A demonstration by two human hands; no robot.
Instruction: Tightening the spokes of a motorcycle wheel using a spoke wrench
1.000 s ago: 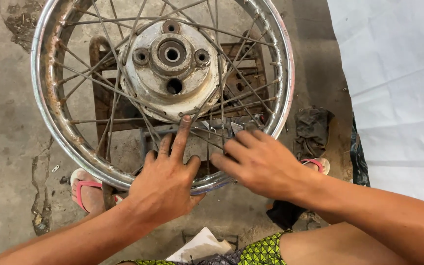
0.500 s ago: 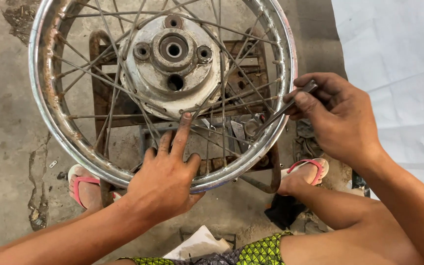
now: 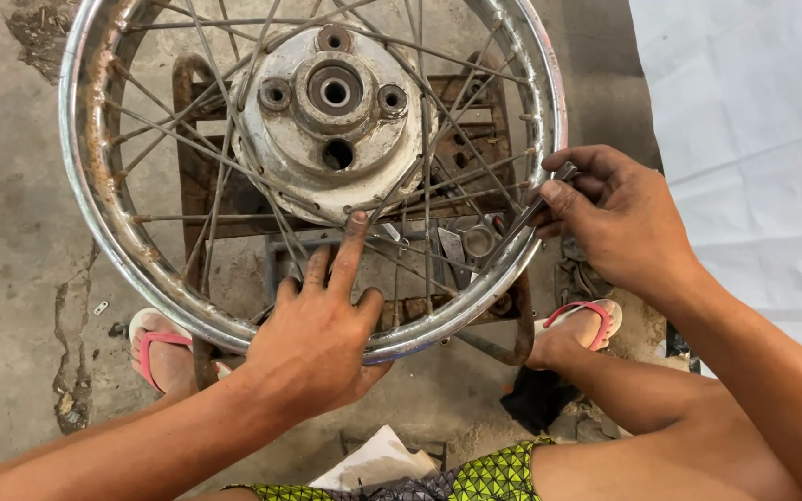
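A rusty chromed spoked wheel rim (image 3: pixel 95 213) with a grey metal hub (image 3: pixel 331 102) lies flat on a rusted metal stand (image 3: pixel 201 199). My left hand (image 3: pixel 322 329) rests on the near rim, fingers spread over the spokes, the index finger reaching toward the hub's edge. My right hand (image 3: pixel 619 218) is at the rim's right side, pinching a thin metal spoke tool (image 3: pixel 536 209) that points inward at the rim.
My feet in pink sandals (image 3: pixel 155 348) sit on the cracked concrete floor either side of the stand. A white sheet (image 3: pixel 754 139) covers the right side. A wrench (image 3: pixel 471 243) lies on the stand under the spokes. White paper (image 3: pixel 378 459) lies near my knees.
My right hand left the near rim, moved right to the rim's edge and now grips the thin tool. My left hand stayed in place on the rim.
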